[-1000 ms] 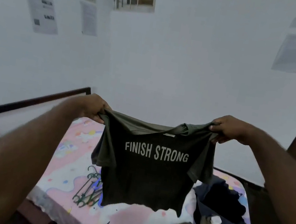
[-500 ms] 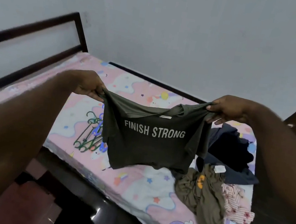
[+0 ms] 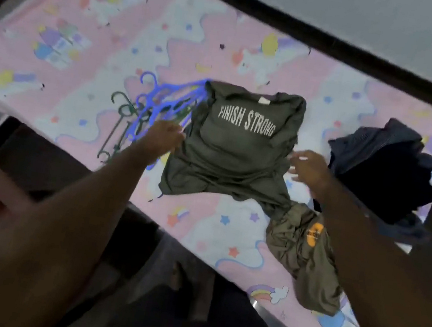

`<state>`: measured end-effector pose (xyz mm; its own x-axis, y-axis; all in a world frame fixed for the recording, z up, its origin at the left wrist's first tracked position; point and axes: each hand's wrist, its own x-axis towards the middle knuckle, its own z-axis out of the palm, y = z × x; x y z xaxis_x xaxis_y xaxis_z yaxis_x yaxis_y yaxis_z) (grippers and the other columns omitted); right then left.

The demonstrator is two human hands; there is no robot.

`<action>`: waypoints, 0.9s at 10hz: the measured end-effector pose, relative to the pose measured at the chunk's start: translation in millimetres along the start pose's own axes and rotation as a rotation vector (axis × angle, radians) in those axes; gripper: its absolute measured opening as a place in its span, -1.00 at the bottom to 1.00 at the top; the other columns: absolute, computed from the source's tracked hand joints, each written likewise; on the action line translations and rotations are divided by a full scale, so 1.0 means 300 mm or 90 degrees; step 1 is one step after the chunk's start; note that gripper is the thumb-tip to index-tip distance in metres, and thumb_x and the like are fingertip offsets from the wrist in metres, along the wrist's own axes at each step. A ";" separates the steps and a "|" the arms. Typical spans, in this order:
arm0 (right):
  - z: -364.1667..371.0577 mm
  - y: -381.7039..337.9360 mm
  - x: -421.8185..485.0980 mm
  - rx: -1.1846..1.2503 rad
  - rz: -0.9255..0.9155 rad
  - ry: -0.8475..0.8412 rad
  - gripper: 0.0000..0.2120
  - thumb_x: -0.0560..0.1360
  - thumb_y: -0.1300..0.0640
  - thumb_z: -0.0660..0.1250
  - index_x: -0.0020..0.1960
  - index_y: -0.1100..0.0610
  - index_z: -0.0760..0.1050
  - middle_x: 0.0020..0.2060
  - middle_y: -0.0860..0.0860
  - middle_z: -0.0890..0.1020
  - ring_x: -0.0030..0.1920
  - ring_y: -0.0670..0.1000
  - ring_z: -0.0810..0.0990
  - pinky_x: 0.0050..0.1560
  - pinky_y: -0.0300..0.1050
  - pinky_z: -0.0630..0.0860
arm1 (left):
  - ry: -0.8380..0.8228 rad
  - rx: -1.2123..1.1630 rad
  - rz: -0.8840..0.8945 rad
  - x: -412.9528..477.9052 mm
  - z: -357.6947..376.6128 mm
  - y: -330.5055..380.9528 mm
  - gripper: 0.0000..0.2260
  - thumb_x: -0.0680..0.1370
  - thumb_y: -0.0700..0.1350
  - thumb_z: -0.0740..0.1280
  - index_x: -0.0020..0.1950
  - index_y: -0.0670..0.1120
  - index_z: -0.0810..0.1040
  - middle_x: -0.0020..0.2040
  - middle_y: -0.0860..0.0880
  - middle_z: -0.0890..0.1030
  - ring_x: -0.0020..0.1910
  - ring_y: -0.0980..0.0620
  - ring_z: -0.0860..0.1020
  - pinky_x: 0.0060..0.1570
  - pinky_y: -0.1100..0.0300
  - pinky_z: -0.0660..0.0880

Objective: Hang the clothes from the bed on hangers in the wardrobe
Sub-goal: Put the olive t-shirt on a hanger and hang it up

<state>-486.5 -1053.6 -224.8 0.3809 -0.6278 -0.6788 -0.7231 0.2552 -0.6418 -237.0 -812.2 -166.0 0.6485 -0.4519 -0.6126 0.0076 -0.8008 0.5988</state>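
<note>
A: Where does the olive T-shirt (image 3: pixel 232 149) lie?

B: Flat on the bed (image 3: pixel 69 27), near its middle, the words FINISH STRONG facing up. Its left edge covers the ends of the blue hangers (image 3: pixel 162 101), with green hangers (image 3: pixel 119 122) just left of those.

A: And the hands?

B: The left hand (image 3: pixel 165 138) sits at the shirt's left edge, fingers curled down against the cloth near the sleeve. The picture is blurred there, so I cannot tell whether they pinch the fabric or only touch it.

A: The right one?

B: The right hand (image 3: pixel 310 168) is just beside the shirt's right edge, fingers spread and loose, holding nothing. The fingertips point toward the cloth, very close to it; contact is unclear.

A: Other clothes?

B: A dark navy heap (image 3: pixel 384 167) lies to the far right. An olive garment with an orange patch (image 3: pixel 304 262) lies at the near right, touching the shirt's lower right corner and partly hidden by the right forearm.
</note>
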 end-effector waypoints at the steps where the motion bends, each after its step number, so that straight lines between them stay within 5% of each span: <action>1: 0.122 0.252 0.046 -0.120 0.104 -0.047 -0.94 0.56 0.13 0.32 -0.08 0.09 0.50 -0.18 0.14 0.54 -0.15 0.13 0.55 -0.07 -0.01 0.54 | -0.013 0.051 -0.082 0.084 0.126 -0.231 -0.75 0.40 -0.10 0.39 -0.15 -0.31 0.57 -0.20 -0.29 0.54 -0.15 -0.13 0.56 -0.11 0.04 0.47; 2: 0.195 0.397 0.047 -0.281 0.126 -0.046 -0.87 0.59 0.07 0.27 0.02 0.11 0.54 -0.02 0.16 0.54 0.07 0.16 0.54 0.03 -0.09 0.41 | -0.039 0.158 -0.156 0.157 0.213 -0.431 -0.77 0.55 -0.21 0.31 0.12 -0.34 0.58 0.07 -0.33 0.61 0.08 -0.26 0.59 -0.05 0.11 0.47; 4: 0.308 0.598 0.167 -0.235 0.072 0.196 -0.50 0.49 0.07 0.39 0.30 0.36 0.42 0.23 0.32 0.51 0.28 0.24 0.46 0.30 -0.05 0.27 | 0.040 0.193 -0.218 0.336 0.307 -0.726 -0.37 0.45 0.06 0.47 0.30 -0.35 0.38 0.15 -0.34 0.57 0.21 -0.27 0.52 0.20 -0.03 0.44; 5: 0.339 0.624 0.248 -0.286 0.107 0.224 -0.42 0.43 -0.13 0.37 0.26 0.29 0.50 0.19 0.25 0.57 0.22 0.20 0.52 0.15 -0.12 0.35 | 0.047 0.191 -0.226 0.436 0.310 -0.845 -0.24 0.23 0.32 0.42 0.11 -0.29 0.51 0.00 -0.30 0.61 0.05 -0.30 0.58 0.04 -0.09 0.57; 6: 0.357 0.627 0.300 -0.380 0.119 0.219 -0.68 0.52 0.00 0.30 0.16 0.18 0.59 0.12 0.15 0.62 0.17 0.18 0.54 -0.25 -0.21 0.21 | 0.037 0.204 -0.182 0.493 0.315 -0.904 -0.50 0.28 0.20 0.33 -0.14 -0.25 0.57 -0.19 -0.28 0.64 -0.13 -0.31 0.63 -0.12 -0.11 0.62; 7: 0.399 0.611 0.300 -0.376 0.035 0.321 -0.67 0.47 -0.11 0.24 0.03 0.08 0.60 0.01 0.14 0.66 0.10 0.19 0.58 -0.05 -0.16 0.32 | 0.095 0.092 -0.096 0.449 0.339 -0.804 -0.79 0.36 0.01 0.33 -0.20 -0.13 0.48 -0.22 -0.17 0.60 -0.23 -0.21 0.60 -0.18 0.00 0.60; 8: 0.416 0.570 0.274 -0.218 0.025 0.342 -0.71 0.47 -0.24 0.18 -0.11 -0.02 0.42 -0.16 0.08 0.64 -0.06 0.16 0.61 0.04 0.09 0.53 | 0.139 -0.061 -0.004 0.418 0.346 -0.699 -0.80 0.40 -0.15 0.32 -0.34 -0.08 0.32 -0.39 0.00 0.35 -0.35 0.03 0.34 -0.37 0.22 0.32; 9: 0.366 0.439 0.252 -0.009 -0.011 0.337 -0.78 0.55 -0.02 0.32 -0.20 0.03 0.36 -0.32 0.09 0.56 -0.36 0.02 0.58 -0.29 -0.03 0.61 | 0.149 -0.257 0.059 0.448 0.278 -0.557 -0.82 0.29 -0.19 0.29 -0.39 -0.03 0.29 -0.39 -0.04 0.26 -0.38 0.06 0.24 -0.39 0.19 0.19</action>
<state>-489.8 -986.8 -399.8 0.0521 -0.9183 -0.3924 -0.7283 0.2340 -0.6441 -214.6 -771.8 -391.3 0.8143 -0.3759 -0.4422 0.2067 -0.5241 0.8262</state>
